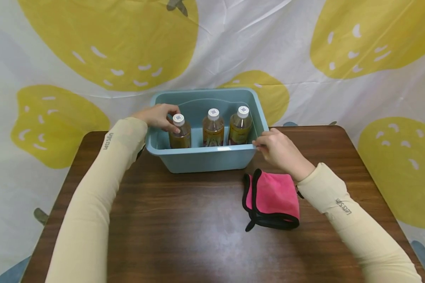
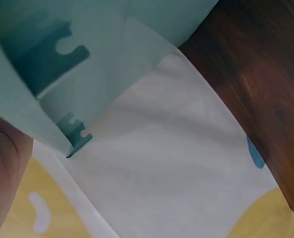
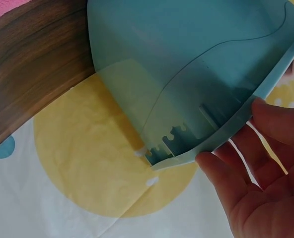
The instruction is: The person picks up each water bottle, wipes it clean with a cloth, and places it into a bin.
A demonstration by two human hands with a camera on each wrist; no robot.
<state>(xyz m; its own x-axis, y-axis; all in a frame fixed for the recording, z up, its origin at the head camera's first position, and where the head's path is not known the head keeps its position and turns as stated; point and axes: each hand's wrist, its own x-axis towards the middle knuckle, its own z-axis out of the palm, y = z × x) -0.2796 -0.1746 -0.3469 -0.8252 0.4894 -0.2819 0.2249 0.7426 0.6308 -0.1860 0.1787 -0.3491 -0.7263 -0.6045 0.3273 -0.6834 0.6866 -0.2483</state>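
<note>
A light blue plastic bin (image 1: 207,160) stands near the table's back edge. Three capped drink bottles are upright inside: a left bottle (image 1: 180,139), a middle bottle (image 1: 213,131) and a right bottle (image 1: 240,129). Reaching over the bin's left rim, my left hand (image 1: 157,116) has thumb and fingers around the upper part of the left bottle. My right hand (image 1: 278,147) pinches the rim at the bin's front right corner; the right wrist view shows its fingers (image 3: 221,173) on the rim. Only the edge of my left hand (image 2: 5,168) shows in the left wrist view.
A folded pink cloth (image 1: 278,196) with black edging lies on the brown wooden table (image 1: 177,228), in front of the bin's right end. Behind the table hangs a white sheet (image 1: 248,35) with yellow fruit prints.
</note>
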